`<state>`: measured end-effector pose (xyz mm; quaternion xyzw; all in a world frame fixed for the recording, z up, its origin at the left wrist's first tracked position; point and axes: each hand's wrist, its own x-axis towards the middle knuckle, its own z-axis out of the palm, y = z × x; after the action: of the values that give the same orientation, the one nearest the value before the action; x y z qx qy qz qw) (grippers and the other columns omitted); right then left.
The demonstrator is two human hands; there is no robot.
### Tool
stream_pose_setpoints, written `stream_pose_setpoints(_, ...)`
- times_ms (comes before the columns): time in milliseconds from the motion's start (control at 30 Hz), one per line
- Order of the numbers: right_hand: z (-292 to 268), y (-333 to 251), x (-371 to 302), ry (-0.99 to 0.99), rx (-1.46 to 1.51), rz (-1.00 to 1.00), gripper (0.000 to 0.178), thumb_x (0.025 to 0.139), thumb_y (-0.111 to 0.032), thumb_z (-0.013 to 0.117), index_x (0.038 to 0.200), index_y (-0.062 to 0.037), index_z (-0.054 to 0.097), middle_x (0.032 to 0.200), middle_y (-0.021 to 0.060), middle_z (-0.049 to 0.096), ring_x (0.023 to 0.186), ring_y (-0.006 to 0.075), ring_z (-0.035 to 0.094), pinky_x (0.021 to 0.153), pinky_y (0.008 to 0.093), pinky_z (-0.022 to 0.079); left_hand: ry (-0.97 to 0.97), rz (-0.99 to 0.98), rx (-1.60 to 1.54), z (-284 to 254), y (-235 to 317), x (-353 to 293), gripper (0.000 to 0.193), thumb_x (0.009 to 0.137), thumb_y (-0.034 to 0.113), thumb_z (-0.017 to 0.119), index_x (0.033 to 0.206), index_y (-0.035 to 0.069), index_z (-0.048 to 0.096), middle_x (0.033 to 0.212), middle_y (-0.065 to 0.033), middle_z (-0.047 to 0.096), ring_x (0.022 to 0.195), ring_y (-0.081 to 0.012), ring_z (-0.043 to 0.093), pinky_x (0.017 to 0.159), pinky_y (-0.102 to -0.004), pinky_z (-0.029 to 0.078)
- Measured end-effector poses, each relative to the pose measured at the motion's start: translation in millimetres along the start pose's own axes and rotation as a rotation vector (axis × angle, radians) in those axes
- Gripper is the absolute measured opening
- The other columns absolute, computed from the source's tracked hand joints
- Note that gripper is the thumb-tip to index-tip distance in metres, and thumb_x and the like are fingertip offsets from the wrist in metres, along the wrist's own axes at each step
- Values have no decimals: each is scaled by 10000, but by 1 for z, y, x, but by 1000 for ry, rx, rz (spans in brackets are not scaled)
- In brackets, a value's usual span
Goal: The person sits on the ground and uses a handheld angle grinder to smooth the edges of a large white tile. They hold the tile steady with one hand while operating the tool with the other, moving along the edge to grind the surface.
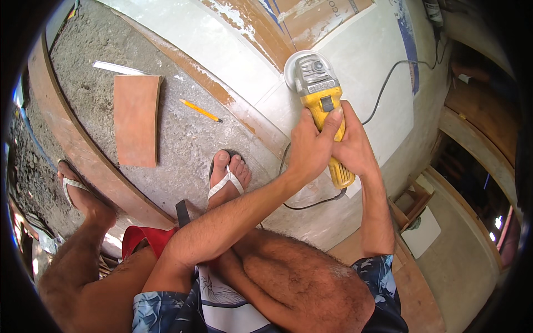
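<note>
Both of my hands are wrapped around the body of a yellow and grey angle grinder (323,105). My left hand (312,141) closes on its left side, and a thumb lies on the casing below the dark switch. My right hand (355,145) grips it from the right side. The grinder's pale round disc (291,69) is at the far end, over a white sheet (361,66) with brown and blue patches. I cannot tell whether the disc touches the sheet. A dark power cord (313,206) leaves the grinder's near end.
A brown rectangular board piece (137,122), a white strip (119,67) and a yellow pencil (201,110) lie on the rough concrete floor at left. A long wooden edge (89,141) curves past a sandaled foot (225,175). Wooden framing (480,144) stands at right.
</note>
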<state>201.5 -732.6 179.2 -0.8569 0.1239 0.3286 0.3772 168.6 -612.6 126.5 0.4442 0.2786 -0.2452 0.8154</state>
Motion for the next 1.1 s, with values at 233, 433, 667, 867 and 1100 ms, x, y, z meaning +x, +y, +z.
stream_pose_setpoints(233,-5,-2,-2,43,-13,-15,585,867,-139,827,1369,-9,556,1181,182,754,1068,289,741,948,421,588,-50,-55,23,2,13,0,588,1121,488,693,1320,-60,625,1171,-157,759,1069,-187,704,948,-374,566)
stream_pose_setpoints(433,-3,-6,-1,-5,24,-9,555,862,-86,823,1345,-2,561,1177,159,757,1074,252,734,956,409,590,-9,-9,-44,3,1,-1,573,1121,472,700,1338,-53,626,1194,-138,760,1083,-178,701,960,-370,561)
stream_pose_setpoints(667,2,-8,-2,-4,31,3,533,866,-65,809,1332,4,560,1146,163,754,1059,241,729,935,399,592,8,2,-29,0,-3,-2,561,1120,465,704,1352,-41,633,1209,-137,763,1102,-175,699,973,-369,556)
stream_pose_setpoints(867,3,-5,-3,3,3,-9,512,867,-62,796,1316,5,560,1127,170,750,1045,253,728,929,410,588,-2,-17,7,-2,-2,-4,562,1122,472,698,1346,-39,633,1208,-140,763,1103,-179,700,974,-372,557)
stream_pose_setpoints(1100,1,-3,-3,-4,-40,-3,522,867,-64,793,1327,5,557,1132,177,751,1057,261,731,941,413,585,-3,-9,-14,-1,-5,-5,563,1122,470,698,1340,-45,629,1196,-136,760,1093,-176,697,965,-369,557)
